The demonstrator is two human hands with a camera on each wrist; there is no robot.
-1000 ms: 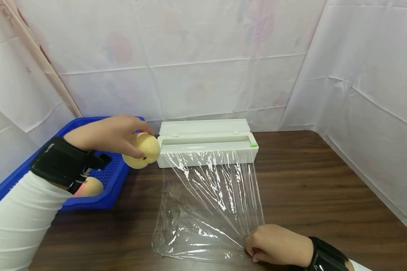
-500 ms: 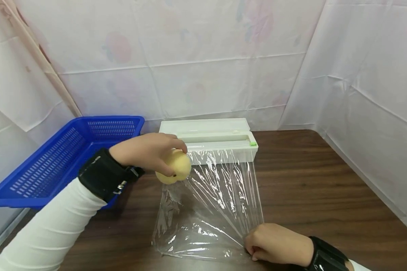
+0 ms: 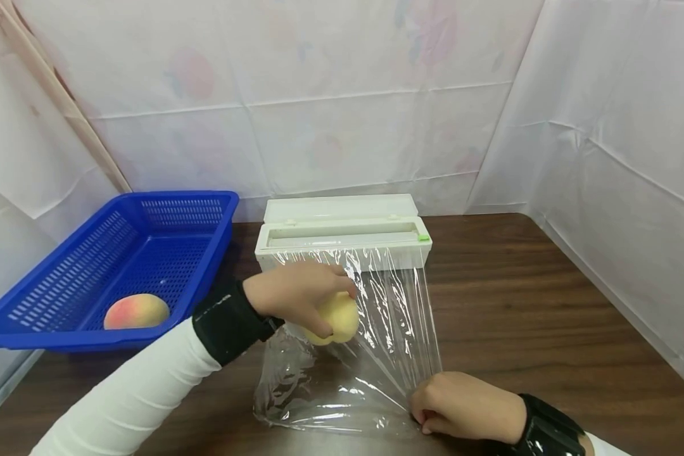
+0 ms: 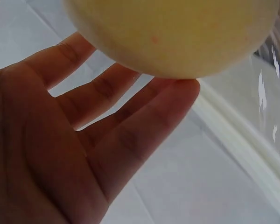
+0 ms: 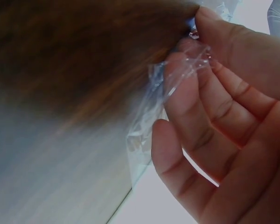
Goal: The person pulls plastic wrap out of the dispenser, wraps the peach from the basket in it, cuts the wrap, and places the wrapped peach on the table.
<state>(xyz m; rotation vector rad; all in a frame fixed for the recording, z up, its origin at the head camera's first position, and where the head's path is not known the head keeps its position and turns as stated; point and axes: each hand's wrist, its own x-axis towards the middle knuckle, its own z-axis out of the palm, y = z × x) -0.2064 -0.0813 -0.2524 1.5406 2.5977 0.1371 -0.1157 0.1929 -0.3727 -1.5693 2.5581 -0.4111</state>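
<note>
My left hand (image 3: 302,294) grips a yellow peach (image 3: 342,318) over the sheet of plastic wrap (image 3: 348,380). In the left wrist view the pale underside of the peach (image 4: 172,42) rests against the fingertips. The wrap runs from a white dispenser box (image 3: 342,237), its lid tipped back, toward the front of the table. At the wrap's near right corner, my right hand (image 3: 467,405) pinches the film. Close up in the right wrist view, crumpled film (image 5: 182,70) shows between thumb and forefinger.
A blue plastic basket (image 3: 205,272) stands at the left, with a pink and yellow peach (image 3: 137,311) in it. Under everything lies a dark wooden table (image 3: 519,304). White patterned cloth (image 3: 330,95) hangs behind and at both sides.
My left hand has carried the peach from the basket's right side rightward and nearer, over the wrap. The peach in the basket has come fully into view. My right hand has stayed put.
</note>
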